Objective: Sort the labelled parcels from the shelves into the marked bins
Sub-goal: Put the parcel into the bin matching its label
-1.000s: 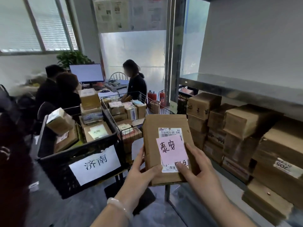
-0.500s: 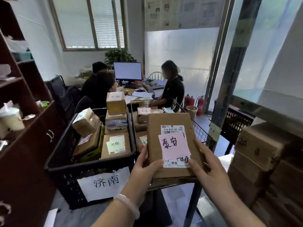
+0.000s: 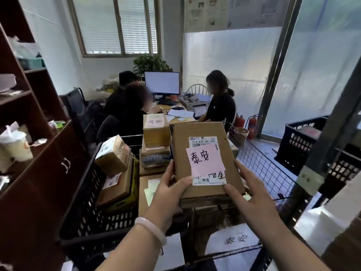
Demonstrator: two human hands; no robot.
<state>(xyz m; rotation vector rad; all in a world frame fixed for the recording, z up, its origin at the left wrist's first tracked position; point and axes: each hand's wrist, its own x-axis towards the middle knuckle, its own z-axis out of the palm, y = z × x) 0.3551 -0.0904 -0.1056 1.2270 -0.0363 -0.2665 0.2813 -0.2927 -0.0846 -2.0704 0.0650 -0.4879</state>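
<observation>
Cardboard parcel (image 3: pixel 203 132) tagged 泰安 is gripped at its near corners by my left hand (image 3: pixel 169 192) and right hand (image 3: pixel 252 195), hovering over the wire bin (image 3: pixel 263 167) signed 泰安, not yet dropped, while the black crate (image 3: pixel 93 214) left of that bin already holds sorted boxes.

Reaching forward side by side, our left grip (image 3: pixel 170 193) and our right grip (image 3: pixel 252 195) each clasp a near corner of the flat brown cardboard parcel (image 3: pixel 181 142), thumbs lying on top.
</observation>
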